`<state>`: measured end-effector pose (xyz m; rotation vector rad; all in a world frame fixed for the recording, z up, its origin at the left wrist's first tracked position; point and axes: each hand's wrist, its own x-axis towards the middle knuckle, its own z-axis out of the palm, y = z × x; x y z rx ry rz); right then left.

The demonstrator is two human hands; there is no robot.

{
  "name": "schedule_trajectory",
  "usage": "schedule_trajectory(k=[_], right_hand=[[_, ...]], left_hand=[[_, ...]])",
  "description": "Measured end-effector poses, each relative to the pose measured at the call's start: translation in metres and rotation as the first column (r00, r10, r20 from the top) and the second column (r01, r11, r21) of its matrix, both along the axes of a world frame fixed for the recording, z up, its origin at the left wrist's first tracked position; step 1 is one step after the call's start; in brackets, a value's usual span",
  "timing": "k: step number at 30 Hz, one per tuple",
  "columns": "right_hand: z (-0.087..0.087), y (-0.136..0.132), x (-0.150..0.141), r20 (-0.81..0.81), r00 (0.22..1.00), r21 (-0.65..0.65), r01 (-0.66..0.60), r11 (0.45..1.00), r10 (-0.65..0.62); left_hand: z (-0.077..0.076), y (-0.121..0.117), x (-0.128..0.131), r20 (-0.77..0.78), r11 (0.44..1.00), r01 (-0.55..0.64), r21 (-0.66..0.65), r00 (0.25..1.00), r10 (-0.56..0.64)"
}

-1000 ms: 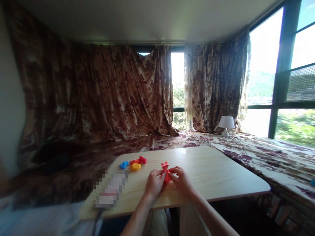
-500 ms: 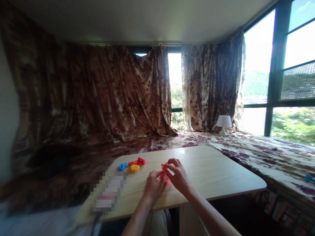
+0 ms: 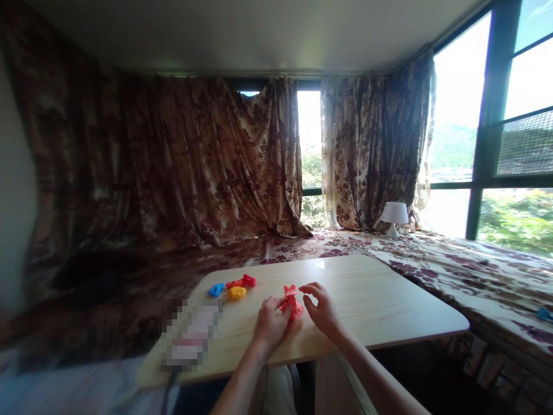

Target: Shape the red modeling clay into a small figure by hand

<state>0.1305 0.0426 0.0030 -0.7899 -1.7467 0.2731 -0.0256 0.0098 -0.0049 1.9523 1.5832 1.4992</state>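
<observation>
My left hand [image 3: 273,323] pinches a coral-red crumpled piece [image 3: 294,305] at its left side. This piece looks thin and soft, with a narrow neck and a flared, ragged top; I cannot tell whether it is a plastic bag or something else. Just to its right, my right hand [image 3: 317,305] is apart from it, fingers curved and spread with nothing between them. Farther left on the table lie similar crumpled pieces: a blue one [image 3: 216,289], a yellow one [image 3: 237,293] and a red one [image 3: 248,280].
The pale wooden table [image 3: 367,300] has rounded corners. A pixelated flat object [image 3: 194,334] with a dark cord lies at its left edge. Behind stand a white lamp [image 3: 394,219] on floral cloth [image 3: 436,253], floral curtains [image 3: 242,173] and windows.
My right hand has let go of the coral-red piece and moved a little to the right, so its flared top now shows. My left hand still holds it.
</observation>
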Motion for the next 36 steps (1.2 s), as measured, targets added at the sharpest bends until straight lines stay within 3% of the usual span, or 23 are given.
schedule_trajectory(k=[2, 5, 14, 28, 32, 36], right_hand=[[-0.007, 0.005, 0.000, 0.031, 0.998, -0.103, -0.043, 0.994, 0.046], [-0.013, 0.007, -0.003, 0.044, 0.996, -0.151, -0.069, 0.986, 0.076], [-0.009, 0.000, -0.003, 0.128, 0.990, -0.147, -0.044, 0.988, 0.063], [-0.010, -0.001, -0.001, 0.088, 0.994, -0.109, -0.055, 0.993, 0.065], [-0.013, 0.005, 0.002, -0.009, 1.000, -0.143, -0.020, 0.989, 0.019], [-0.011, 0.004, -0.002, -0.066, 0.997, -0.201, -0.048, 0.978, 0.035]], left_hand=[[-0.001, 0.001, -0.001, -0.013, 1.000, -0.007, 0.013, 1.000, 0.007], [-0.001, 0.002, -0.001, -0.019, 0.999, -0.011, 0.034, 1.000, 0.012], [-0.003, 0.002, -0.003, -0.037, 0.999, -0.035, 0.011, 0.999, 0.035], [0.002, 0.002, -0.001, 0.070, 1.000, -0.021, 0.014, 0.997, 0.020], [0.005, 0.004, -0.001, 0.244, 1.000, 0.011, -0.016, 0.970, -0.007], [0.012, 0.001, -0.009, 0.497, 1.000, -0.012, -0.013, 0.868, 0.016]])
